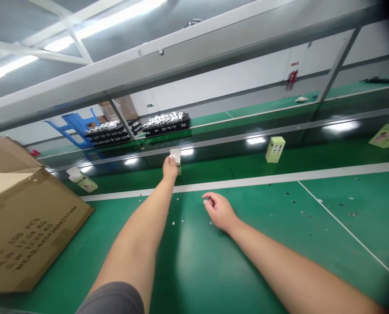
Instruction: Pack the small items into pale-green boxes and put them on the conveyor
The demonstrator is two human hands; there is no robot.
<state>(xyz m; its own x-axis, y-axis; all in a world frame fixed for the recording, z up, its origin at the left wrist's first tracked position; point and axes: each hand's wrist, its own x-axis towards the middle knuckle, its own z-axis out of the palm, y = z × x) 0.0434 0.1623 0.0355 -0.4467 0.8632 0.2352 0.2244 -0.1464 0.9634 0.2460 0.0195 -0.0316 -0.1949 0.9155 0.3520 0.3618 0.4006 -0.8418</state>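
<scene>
A small pale-green box (175, 158) is being grasped at twelve o'clock by the left hand (170, 169), while the right hand (219, 211) is being held loosely open and empty over the green bench mat (263, 209). Tipping is being risked if the box is being pinched only by its white top.

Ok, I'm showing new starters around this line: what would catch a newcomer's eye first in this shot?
A large cardboard carton fills the lower left corner, resting on the green workbench. Ahead, the left hand has hold of a small pale box on the bench, while the right hand, holding nothing, lies nearer the body. Farther off, beyond the bench, black racks of black-and-white balls stand out.
</scene>
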